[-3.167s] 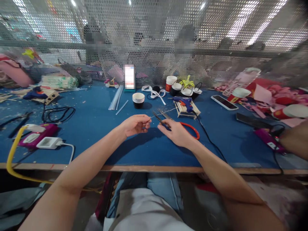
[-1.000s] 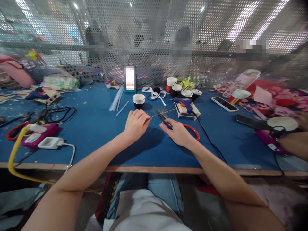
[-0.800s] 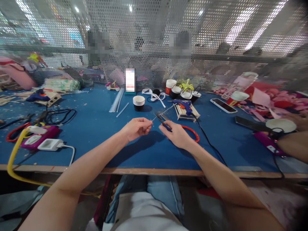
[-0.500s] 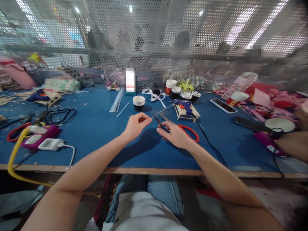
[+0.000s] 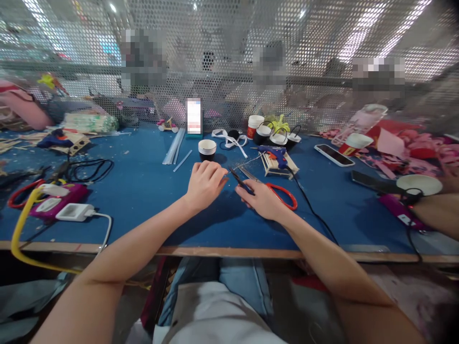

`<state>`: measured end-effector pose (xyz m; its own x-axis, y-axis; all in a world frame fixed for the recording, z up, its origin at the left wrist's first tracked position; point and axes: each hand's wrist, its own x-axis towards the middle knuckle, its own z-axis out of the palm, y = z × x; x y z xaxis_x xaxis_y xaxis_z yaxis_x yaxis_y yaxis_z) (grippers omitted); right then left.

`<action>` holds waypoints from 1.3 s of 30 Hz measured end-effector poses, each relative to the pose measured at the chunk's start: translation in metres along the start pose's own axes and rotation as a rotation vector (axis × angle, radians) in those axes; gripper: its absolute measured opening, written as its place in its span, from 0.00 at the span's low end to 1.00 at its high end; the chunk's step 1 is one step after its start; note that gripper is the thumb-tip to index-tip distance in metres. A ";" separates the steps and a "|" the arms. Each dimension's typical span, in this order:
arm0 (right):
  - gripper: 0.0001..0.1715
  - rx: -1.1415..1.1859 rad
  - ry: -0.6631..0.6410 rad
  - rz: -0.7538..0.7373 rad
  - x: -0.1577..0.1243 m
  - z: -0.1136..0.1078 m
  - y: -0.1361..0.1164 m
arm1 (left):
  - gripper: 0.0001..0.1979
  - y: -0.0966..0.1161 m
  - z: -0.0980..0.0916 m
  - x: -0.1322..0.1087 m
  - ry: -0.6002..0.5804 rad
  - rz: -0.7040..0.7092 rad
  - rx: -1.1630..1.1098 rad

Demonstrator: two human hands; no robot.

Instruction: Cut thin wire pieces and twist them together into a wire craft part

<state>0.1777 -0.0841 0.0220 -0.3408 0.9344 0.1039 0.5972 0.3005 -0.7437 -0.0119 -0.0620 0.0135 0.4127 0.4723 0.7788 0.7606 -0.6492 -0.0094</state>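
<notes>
My left hand (image 5: pixel 208 184) is closed over the blue table, fingers curled together with the back of the hand toward me. Whatever it pinches is hidden or too small to see. Just to the right, my right hand (image 5: pixel 263 198) grips a narrow black pointed piece (image 5: pixel 237 177), whose exact kind I cannot make out. Its tip points toward my left fingertips without touching them. Beneath and beside my right hand lie red-handled scissors (image 5: pixel 287 196). A black-and-white paper cup (image 5: pixel 207 149) stands behind my left hand. The blue glue gun (image 5: pixel 275 155) rests on a small wooden-stick frame (image 5: pixel 281 168).
Clear glue sticks (image 5: pixel 174 149) and white straps (image 5: pixel 229 139) lie farther back. Several cups (image 5: pixel 263 133) with black loops stand behind the glue gun. On the left is a purple power strip (image 5: pixel 77 191); on the right, a phone (image 5: pixel 333 155) and another person's arm (image 5: pixel 437 212).
My left hand has turned over from a thumb-and-finger pinch to curled fingers. The thin strand that ran from it toward the glue gun no longer shows at its fingertips. My right hand barely moved.
</notes>
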 end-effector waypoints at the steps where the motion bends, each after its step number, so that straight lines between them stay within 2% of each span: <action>1: 0.19 0.027 -0.016 0.009 0.000 0.000 -0.001 | 0.08 -0.001 0.000 0.000 0.005 0.026 0.030; 8: 0.19 0.197 -0.088 0.060 -0.001 0.000 -0.003 | 0.09 0.000 -0.003 0.004 0.001 0.059 0.046; 12: 0.19 0.122 -0.061 0.068 -0.001 0.000 -0.004 | 0.11 0.000 -0.001 0.006 -0.047 -0.042 -0.121; 14: 0.19 0.026 -0.018 0.050 0.000 0.001 -0.004 | 0.10 -0.002 0.000 0.006 -0.098 -0.216 -0.335; 15: 0.18 -0.027 0.008 0.027 0.000 0.002 -0.003 | 0.09 -0.003 0.001 0.007 -0.141 -0.348 -0.489; 19: 0.17 -0.152 0.082 -0.082 0.001 0.006 0.003 | 0.13 -0.007 0.002 0.008 -0.407 -0.968 -1.261; 20: 0.17 -0.156 0.091 -0.095 0.001 0.006 0.004 | 0.14 -0.007 0.002 0.009 -0.455 -1.062 -1.417; 22: 0.17 -0.154 0.101 -0.102 0.001 0.006 0.005 | 0.15 -0.005 0.001 0.009 -0.484 -1.128 -1.568; 23: 0.17 -0.153 0.103 -0.097 0.001 0.004 0.004 | 0.15 -0.003 0.001 0.009 -0.460 -1.101 -1.550; 25: 0.18 -0.148 0.100 -0.073 0.001 0.002 0.003 | 0.13 0.000 0.000 0.007 -0.356 -0.939 -1.321; 29: 0.19 -0.118 0.088 -0.008 0.001 -0.001 0.000 | 0.11 0.003 0.003 0.001 -0.132 -0.388 -0.538; 32: 0.19 -0.096 0.073 0.007 0.001 0.000 0.000 | 0.07 0.001 0.006 0.000 -0.072 -0.121 -0.177; 36: 0.19 -0.087 0.060 -0.017 0.001 0.001 0.001 | 0.11 0.000 0.007 0.001 -0.072 0.002 -0.011; 39: 0.20 -0.096 0.059 -0.010 0.001 0.000 0.001 | 0.13 0.002 0.005 0.001 -0.099 -0.040 -0.072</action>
<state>0.1776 -0.0827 0.0213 -0.3056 0.9399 0.1523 0.6613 0.3246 -0.6763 -0.0076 -0.0594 0.0112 0.4333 0.5528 0.7118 0.7407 -0.6683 0.0681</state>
